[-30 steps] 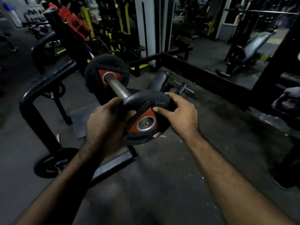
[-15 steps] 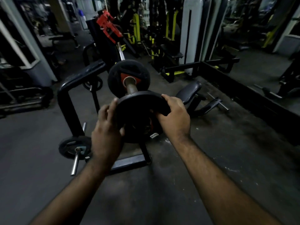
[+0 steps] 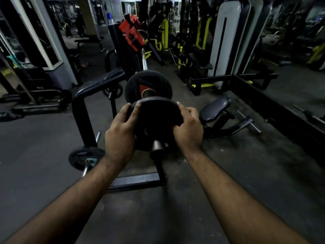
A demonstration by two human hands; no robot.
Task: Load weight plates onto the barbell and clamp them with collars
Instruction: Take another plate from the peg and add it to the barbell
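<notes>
Fingers of my left hand point(image 3: 119, 136) and right hand point(image 3: 189, 128) grip the round black rubber weight plate point(image 3: 156, 111); I push squarely along the steel barbell sleeve point(image 3: 157, 147).

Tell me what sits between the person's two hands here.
In the head view, a black weight plate on the barbell sleeve; left hand and right hand grip its opposite edges.

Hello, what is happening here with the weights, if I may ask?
A person is loading a barbell. The left hand and right hand grip a black weight plate by its rim, threaded on the bar sleeve, whose end sticks out toward the camera. Another plate already sits further along the bar. No collar is visible on it.
</notes>
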